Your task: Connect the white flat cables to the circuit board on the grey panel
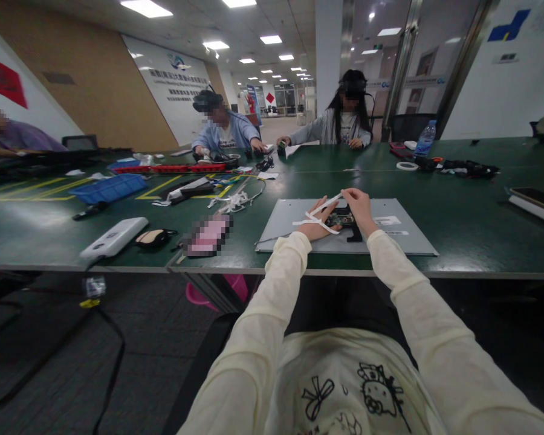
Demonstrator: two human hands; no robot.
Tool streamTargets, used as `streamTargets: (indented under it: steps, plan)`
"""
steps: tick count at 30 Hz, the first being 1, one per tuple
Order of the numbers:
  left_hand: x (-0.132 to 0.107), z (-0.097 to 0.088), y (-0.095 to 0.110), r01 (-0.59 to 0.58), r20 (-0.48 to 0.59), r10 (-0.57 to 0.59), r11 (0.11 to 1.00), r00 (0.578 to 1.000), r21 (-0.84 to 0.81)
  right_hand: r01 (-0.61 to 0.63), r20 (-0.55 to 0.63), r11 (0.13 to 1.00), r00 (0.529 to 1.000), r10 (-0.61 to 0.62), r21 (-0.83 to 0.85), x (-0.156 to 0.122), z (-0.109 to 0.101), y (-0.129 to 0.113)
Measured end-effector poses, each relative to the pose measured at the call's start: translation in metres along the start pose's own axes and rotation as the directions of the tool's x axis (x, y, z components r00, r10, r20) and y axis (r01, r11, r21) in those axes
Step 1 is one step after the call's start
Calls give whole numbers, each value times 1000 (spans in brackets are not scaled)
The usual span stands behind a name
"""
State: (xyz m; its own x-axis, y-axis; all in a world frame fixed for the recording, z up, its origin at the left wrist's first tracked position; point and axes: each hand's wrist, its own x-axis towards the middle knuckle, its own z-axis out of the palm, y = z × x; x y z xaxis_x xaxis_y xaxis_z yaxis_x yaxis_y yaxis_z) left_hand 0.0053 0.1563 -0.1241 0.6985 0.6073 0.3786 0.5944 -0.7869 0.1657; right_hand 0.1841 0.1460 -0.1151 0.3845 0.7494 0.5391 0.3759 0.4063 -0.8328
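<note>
My right hand (359, 206) is closed in a pinch on the end of a thin white strip (329, 205) that looks like tape. Low over the left part of a flat grey panel (276, 223), my left hand (316, 228) has its fingers stretched out beside a circuit board (340, 217). More white strips cross the back of that hand. The board has black parts around it and rests on the panel between my hands. Part of it is hidden by my fingers. White labels (386, 221) show on the panel's right side.
Left of the panel are a pink pixelated object (208, 235), a tangle of white strips (236, 202), a white device (114, 238) and a blue tray (109, 188). A water bottle (426, 139) and a tape roll (407, 166) stand farther right. Co-workers sit across the green table (457, 211).
</note>
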Motion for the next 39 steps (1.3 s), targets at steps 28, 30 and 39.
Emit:
streamTargets:
  steps: [28,30,39]
  plan:
    - [0,-5,8,96,22,-97,995,995,13,-433,-144,843,857,494,319,-7,-22,13]
    - [0,-5,9,96,25,-96,995,995,15,-438,-143,846,857,495,304,-8,-23,17]
    - [-1,-11,14,144,39,-146,988,988,49,-438,-157,864,862,482,249,-9,-26,29]
